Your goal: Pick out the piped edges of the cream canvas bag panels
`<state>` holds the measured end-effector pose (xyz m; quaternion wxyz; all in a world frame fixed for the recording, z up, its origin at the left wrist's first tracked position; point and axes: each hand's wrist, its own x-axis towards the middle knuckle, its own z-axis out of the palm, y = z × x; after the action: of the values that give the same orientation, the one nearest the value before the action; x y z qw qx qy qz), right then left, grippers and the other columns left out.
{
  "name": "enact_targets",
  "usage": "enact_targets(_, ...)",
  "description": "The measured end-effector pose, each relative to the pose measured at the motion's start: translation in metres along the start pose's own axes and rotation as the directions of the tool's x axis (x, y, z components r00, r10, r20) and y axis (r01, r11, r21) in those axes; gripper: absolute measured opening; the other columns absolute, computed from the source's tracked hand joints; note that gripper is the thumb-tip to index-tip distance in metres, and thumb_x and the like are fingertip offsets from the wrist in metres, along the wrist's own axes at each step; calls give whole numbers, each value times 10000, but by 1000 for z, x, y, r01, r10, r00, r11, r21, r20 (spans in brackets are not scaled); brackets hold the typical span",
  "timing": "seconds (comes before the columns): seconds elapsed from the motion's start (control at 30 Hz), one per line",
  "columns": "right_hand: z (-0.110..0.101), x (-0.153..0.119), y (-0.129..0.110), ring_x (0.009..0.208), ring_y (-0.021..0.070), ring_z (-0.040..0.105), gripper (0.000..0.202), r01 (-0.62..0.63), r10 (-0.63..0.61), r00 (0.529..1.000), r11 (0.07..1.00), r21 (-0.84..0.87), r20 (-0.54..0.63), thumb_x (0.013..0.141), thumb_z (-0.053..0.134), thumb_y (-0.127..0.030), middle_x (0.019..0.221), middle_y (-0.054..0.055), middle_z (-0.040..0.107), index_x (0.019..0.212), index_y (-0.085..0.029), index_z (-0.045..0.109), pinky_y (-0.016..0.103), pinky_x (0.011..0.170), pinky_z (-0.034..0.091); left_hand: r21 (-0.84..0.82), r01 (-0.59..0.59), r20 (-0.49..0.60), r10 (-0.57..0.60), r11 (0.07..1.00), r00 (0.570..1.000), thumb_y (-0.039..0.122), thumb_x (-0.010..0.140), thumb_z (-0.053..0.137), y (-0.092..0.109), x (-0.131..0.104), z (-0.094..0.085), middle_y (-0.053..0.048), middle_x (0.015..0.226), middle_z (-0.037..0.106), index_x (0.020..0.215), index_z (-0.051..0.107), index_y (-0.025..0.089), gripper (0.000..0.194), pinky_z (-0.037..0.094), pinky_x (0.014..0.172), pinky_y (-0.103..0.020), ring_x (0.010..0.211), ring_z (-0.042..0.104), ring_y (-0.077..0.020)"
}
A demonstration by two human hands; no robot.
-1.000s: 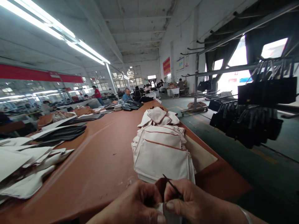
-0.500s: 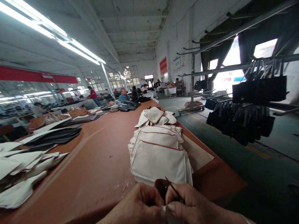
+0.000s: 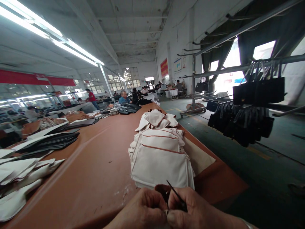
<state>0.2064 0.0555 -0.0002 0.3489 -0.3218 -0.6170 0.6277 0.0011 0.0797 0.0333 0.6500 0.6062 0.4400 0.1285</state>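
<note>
At the bottom of the view, my left hand (image 3: 145, 206) and my right hand (image 3: 190, 210) meet with fingers pinched together. A piece with a curled brown leather-like part (image 3: 162, 190) rises between them, and my left fingers close on its lower portion, mostly hidden. My right hand grips a thin, dark, pointed tool (image 3: 175, 193), its tip slanting up and to the left; its handle is hidden in the palm. Just beyond my hands lies a stack of cream bag panels (image 3: 158, 165) with brown-edged openings.
Smaller cream pieces (image 3: 155, 117) are heaped behind the stack on the brown-covered table (image 3: 100, 165). Black panels (image 3: 52, 141) and cream panels (image 3: 21, 171) lie along the left. Black bags (image 3: 258, 90) hang from a metal rack at right. A person in blue (image 3: 124, 98) sits beyond the table.
The view has shifted slightly, so the surroundings sit a little further left. My hands stay pinched together; the pale bit that showed under my fingertips is now almost hidden.
</note>
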Motion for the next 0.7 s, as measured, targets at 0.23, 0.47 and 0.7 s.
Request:
enact_targets(0.23,-1,2,1,668,128,436,124,-22,10,996,990,-142,-84,722,594,-267,694,-19,512,757,-152,564,232,601,350,-54,20,-24,-21,998,999,266,597,682,-2,10,0,40,549,483,640,623,148,139,248,509,-234,543,371,-110)
enact_targets(0.47,-3,3,-3,622,114,421,59,-11,-1,995,992,-126,-95,673,557,-212,661,-25,504,702,-168,530,217,550,331,6,19,-65,-18,1000,998,290,581,745,-20,22,3,33,564,499,637,601,149,210,248,506,-246,531,361,-104)
enact_targets(0.7,-5,1,12,513,83,342,132,-94,100,990,993,68,-102,690,566,-290,605,-55,442,747,-183,515,212,468,245,326,11,-174,49,945,984,192,611,536,-3,17,13,40,591,497,643,587,155,71,244,482,-225,554,389,-100)
